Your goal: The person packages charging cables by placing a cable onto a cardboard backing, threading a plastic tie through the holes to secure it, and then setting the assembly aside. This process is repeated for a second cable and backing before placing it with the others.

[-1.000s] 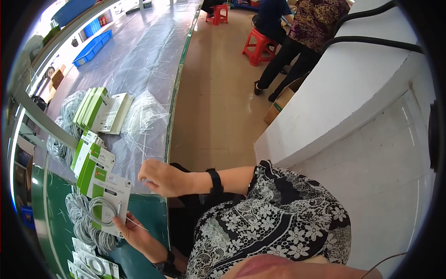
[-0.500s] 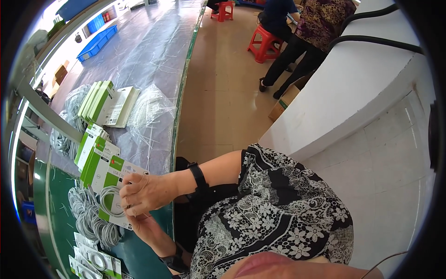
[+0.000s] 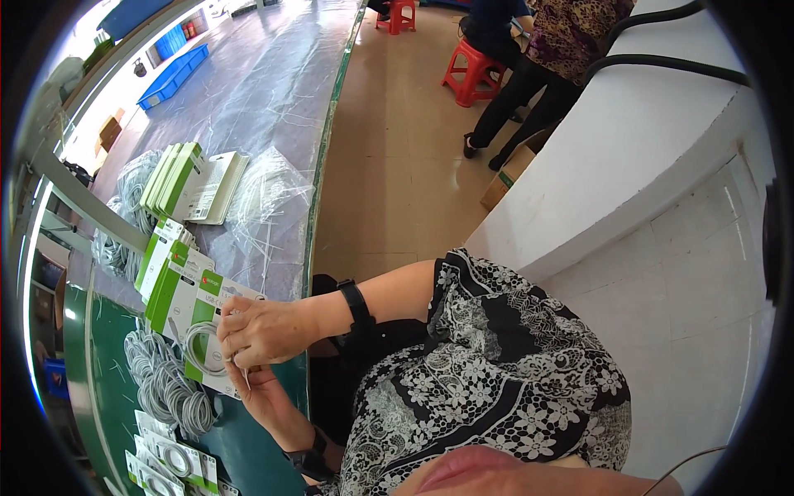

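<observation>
A grey cable coil lies against a green and white packaging card at the table's near edge. My right hand bends its fingers over the card's right edge, close beside the coil. Below its fingertips a thin white cable tie pokes out between my hands. Palm up, my left hand is closed at the card's lower right edge; my right hand hides part of its fingers. More cards are fanned out just behind, and bundled grey cables lie to the left.
Carded cables lie at the lower left. Farther up the table are stacked cards, a clear bag of white strips and a blue tray. A white ledge stands right; two people are near a red stool.
The card and coil have shifted slightly right, with both hands still at them. My right fingers have moved a little upward, and the white cable tie shows more plainly below them.
</observation>
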`<state>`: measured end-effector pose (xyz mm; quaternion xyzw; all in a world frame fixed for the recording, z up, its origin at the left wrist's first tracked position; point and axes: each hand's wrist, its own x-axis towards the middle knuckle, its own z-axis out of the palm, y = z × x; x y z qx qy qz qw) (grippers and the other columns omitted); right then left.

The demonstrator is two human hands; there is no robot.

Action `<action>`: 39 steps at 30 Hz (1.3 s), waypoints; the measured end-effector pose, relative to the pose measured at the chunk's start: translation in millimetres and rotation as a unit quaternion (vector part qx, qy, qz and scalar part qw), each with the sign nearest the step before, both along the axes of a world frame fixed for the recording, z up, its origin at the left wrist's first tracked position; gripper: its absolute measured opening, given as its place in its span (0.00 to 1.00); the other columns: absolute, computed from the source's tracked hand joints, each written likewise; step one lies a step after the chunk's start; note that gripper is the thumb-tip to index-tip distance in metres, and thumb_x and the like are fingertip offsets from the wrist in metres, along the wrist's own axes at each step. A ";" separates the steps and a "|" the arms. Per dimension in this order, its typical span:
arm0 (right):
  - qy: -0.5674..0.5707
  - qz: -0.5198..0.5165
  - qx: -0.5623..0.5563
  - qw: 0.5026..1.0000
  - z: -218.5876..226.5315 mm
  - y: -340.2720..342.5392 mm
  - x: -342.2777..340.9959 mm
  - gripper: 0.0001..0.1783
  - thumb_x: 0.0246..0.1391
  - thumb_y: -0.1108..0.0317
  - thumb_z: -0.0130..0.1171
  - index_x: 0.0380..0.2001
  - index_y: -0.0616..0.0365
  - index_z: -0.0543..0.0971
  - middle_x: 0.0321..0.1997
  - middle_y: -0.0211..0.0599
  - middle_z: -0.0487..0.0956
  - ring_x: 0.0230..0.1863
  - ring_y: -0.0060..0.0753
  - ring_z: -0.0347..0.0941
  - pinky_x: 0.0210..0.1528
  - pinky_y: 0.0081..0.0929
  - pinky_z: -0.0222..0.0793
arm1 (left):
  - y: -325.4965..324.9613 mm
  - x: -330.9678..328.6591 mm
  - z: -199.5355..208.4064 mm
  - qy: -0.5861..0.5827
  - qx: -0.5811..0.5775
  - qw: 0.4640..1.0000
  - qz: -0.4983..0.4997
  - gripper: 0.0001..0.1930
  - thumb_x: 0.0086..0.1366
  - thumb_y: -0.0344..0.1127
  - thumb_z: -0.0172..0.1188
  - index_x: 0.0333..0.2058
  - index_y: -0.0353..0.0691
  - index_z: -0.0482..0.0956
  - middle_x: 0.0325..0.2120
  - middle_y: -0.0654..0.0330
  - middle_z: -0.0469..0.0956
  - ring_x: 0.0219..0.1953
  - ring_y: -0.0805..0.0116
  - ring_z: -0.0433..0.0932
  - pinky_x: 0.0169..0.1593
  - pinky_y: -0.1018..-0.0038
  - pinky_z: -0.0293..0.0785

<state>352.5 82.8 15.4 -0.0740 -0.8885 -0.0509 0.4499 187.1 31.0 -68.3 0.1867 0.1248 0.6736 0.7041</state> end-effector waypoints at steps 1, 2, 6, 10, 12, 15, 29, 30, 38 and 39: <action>0.000 -0.001 -0.001 1.000 -0.8 0.1 -0.1 0.06 0.43 0.66 0.58 0.27 0.51 0.73 0.36 0.25 0.76 0.45 0.33 0.68 0.56 0.41 0.54 | 0.7 -0.5 -1.4 0.000 -0.001 1.000 -0.001 0.20 0.70 0.37 0.49 0.54 0.28 0.65 0.50 0.53 0.72 0.52 0.68 0.73 0.56 0.73 0.70; -0.009 -0.019 0.008 1.000 -1.1 0.5 -0.8 0.06 0.43 0.65 0.57 0.27 0.52 0.72 0.35 0.25 0.75 0.44 0.33 0.68 0.55 0.39 0.56 | 1.9 -0.9 -1.6 -0.002 0.005 1.000 -0.004 0.20 0.70 0.37 0.50 0.54 0.27 0.65 0.50 0.52 0.72 0.52 0.67 0.73 0.57 0.73 0.70; -0.024 -0.068 0.035 0.997 -2.5 1.4 -1.8 0.06 0.44 0.65 0.56 0.25 0.53 0.71 0.34 0.27 0.74 0.43 0.34 0.67 0.51 0.34 0.60 | 6.1 -2.0 -3.9 -0.011 0.024 0.999 -0.019 0.20 0.69 0.36 0.50 0.54 0.27 0.65 0.52 0.51 0.71 0.53 0.64 0.72 0.58 0.70 0.69; -0.014 -0.082 0.047 0.995 -3.7 1.3 -3.6 0.07 0.45 0.65 0.55 0.25 0.54 0.70 0.33 0.30 0.72 0.42 0.36 0.66 0.48 0.32 0.63 | 6.0 -2.3 -5.8 -0.017 0.034 0.999 -0.023 0.19 0.69 0.35 0.51 0.54 0.28 0.67 0.53 0.50 0.70 0.54 0.59 0.71 0.59 0.67 0.69; -0.009 -0.079 0.035 0.996 -3.8 -1.2 -5.9 0.08 0.45 0.64 0.54 0.25 0.55 0.69 0.34 0.32 0.72 0.42 0.37 0.66 0.47 0.32 0.64 | 3.7 -4.2 -4.6 -0.010 0.025 1.000 -0.013 0.19 0.69 0.35 0.51 0.53 0.27 0.67 0.53 0.49 0.70 0.54 0.59 0.71 0.59 0.67 0.69; -0.012 -0.077 0.024 0.997 -3.5 -3.6 -3.5 0.08 0.45 0.65 0.54 0.24 0.56 0.69 0.33 0.32 0.71 0.42 0.37 0.66 0.46 0.32 0.64 | 2.6 -2.6 -2.9 -0.012 0.026 1.000 -0.009 0.19 0.69 0.35 0.50 0.53 0.27 0.67 0.53 0.49 0.70 0.54 0.60 0.71 0.59 0.68 0.69; 0.070 -0.050 -0.051 0.995 -7.4 -26.7 -6.2 0.08 0.40 0.68 0.56 0.23 0.58 0.68 0.32 0.35 0.69 0.39 0.39 0.65 0.44 0.33 0.63 | -29.5 10.5 13.7 0.208 -0.022 0.959 0.193 0.17 0.68 0.30 0.52 0.52 0.27 0.67 0.48 0.52 0.73 0.47 0.68 0.74 0.48 0.76 0.74; 0.073 -0.044 -0.055 0.995 -7.6 -28.9 -6.7 0.08 0.40 0.68 0.56 0.22 0.58 0.68 0.32 0.35 0.69 0.39 0.40 0.65 0.44 0.33 0.63 | -32.8 13.3 16.2 0.212 -0.030 0.953 0.215 0.17 0.68 0.30 0.52 0.52 0.27 0.68 0.48 0.53 0.73 0.47 0.68 0.74 0.48 0.76 0.74; 0.087 -0.024 -0.104 0.990 -11.7 -36.4 -18.7 0.08 0.41 0.71 0.57 0.20 0.59 0.68 0.36 0.35 0.71 0.40 0.41 0.66 0.48 0.35 0.65 | -40.4 0.2 2.5 0.241 -0.021 0.939 0.245 0.18 0.67 0.28 0.52 0.55 0.30 0.66 0.49 0.54 0.72 0.45 0.70 0.73 0.47 0.77 0.72; 0.092 -0.021 -0.099 0.991 -10.5 -29.4 -20.6 0.07 0.40 0.70 0.57 0.21 0.58 0.69 0.35 0.35 0.70 0.40 0.40 0.65 0.47 0.35 0.64 | -35.6 -1.3 5.6 0.260 -0.022 0.933 0.249 0.19 0.67 0.28 0.52 0.56 0.30 0.64 0.51 0.53 0.71 0.47 0.69 0.73 0.49 0.76 0.72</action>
